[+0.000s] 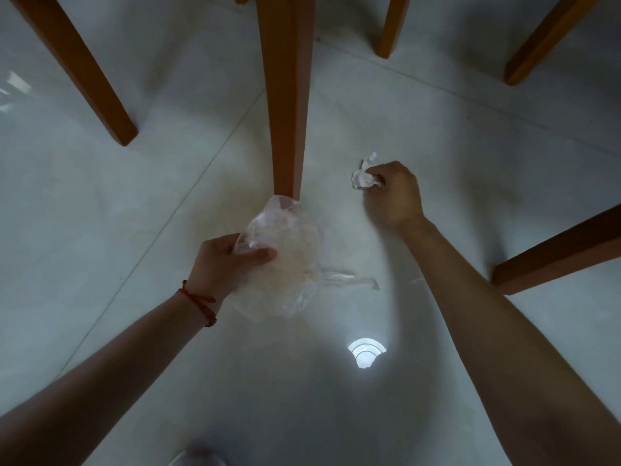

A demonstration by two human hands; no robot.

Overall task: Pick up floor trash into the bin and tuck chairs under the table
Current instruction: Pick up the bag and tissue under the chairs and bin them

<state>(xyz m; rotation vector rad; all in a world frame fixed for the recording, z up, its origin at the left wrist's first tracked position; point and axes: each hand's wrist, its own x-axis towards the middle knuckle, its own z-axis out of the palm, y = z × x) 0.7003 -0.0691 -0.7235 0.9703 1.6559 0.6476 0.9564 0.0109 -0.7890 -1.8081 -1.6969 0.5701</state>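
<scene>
My left hand, with a red string at its wrist, grips a crumpled clear plastic bag low over the pale tiled floor, just in front of a thick wooden leg. To the right, my right hand curls its fingers round a wad of white tissue at floor level. Part of the tissue sticks out past the fingertips. No bin is in view.
Wooden chair or table legs stand around me: one at far left, two at top right, one at right. A ceiling light reflects on the glossy floor. A pale shoe tip shows at the bottom edge.
</scene>
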